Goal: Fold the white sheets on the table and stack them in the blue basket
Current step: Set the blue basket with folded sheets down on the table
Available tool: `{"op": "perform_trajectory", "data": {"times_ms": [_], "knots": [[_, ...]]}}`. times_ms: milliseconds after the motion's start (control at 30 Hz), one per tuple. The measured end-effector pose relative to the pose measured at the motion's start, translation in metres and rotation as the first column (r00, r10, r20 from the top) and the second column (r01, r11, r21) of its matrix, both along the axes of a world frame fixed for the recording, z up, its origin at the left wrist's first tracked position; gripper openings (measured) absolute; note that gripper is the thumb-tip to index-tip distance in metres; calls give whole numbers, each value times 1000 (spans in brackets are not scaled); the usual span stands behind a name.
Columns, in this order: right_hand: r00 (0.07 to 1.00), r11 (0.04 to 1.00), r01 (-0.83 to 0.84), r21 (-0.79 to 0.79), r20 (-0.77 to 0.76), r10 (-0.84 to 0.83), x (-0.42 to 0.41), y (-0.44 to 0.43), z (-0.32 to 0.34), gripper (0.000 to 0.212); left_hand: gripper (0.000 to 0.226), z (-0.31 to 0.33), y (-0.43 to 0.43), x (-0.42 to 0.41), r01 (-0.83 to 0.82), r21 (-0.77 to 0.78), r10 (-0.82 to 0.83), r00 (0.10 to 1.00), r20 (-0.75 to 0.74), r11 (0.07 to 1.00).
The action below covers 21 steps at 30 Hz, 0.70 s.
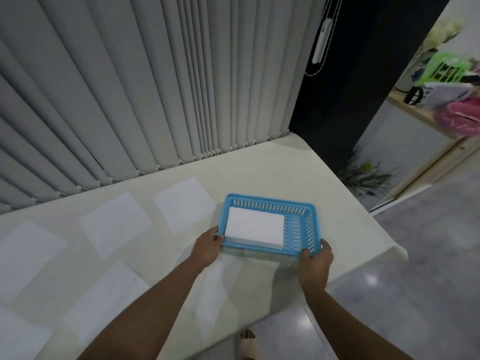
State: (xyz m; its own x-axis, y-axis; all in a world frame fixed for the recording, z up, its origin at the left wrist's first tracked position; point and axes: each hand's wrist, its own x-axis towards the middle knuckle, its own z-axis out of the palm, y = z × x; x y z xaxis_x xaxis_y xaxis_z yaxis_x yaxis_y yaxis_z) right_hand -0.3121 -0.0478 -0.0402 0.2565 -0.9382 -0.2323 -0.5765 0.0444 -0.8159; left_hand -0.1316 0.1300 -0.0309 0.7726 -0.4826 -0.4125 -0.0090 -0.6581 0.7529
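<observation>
Hands: left (207,245), right (315,258) grip blue basket (298,205) near corners, arms extended.

Your head view is dim overall with a cool grey cast. The table (272,167) is evenly lit, low contrast. Soft shadows fall under the basket (298,224) and beside your forearms. Glare: bright ceiling-light reflections on the glossy floor (371,280) at lower right. The blinds (155,87) bow and fan outward, showing wide-angle distortion. The shelf (446,105) at upper right is brighter and smeared with blur. The flat sheets (114,222) look washed out, their edges faint.
</observation>
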Motion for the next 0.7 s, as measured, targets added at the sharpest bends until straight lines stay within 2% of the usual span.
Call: {"op": "perform_trajectory", "data": {"times_ms": [200, 333, 400, 533, 700], "knots": [[988, 991, -35, -130, -154, 15, -1, 0, 3, 56, 32, 10, -6, 1, 49, 12, -49, 999, -2, 999], [935, 924, -235, -303, -330, 129, 6, 7, 8, 63, 39, 15, -5, 3, 106, 67, -108, 994, 27, 992], [906, 869, -337, -362, -377, 194, 16, 14, 12, 64, 46, 16, 0, 6, 81, 91, -86, 995, 47, 993], [832, 700, -541, -466, -421, 363, 45, 35, 21, 60, 46, 8, 27, 9, -59, 133, 38, 987, 157, 989], [658, 375, -737, -563, -469, 589, 86, 69, 23, 52, 50, -3, 81, -8, -222, 421, 69, 934, 349, 879]]}}
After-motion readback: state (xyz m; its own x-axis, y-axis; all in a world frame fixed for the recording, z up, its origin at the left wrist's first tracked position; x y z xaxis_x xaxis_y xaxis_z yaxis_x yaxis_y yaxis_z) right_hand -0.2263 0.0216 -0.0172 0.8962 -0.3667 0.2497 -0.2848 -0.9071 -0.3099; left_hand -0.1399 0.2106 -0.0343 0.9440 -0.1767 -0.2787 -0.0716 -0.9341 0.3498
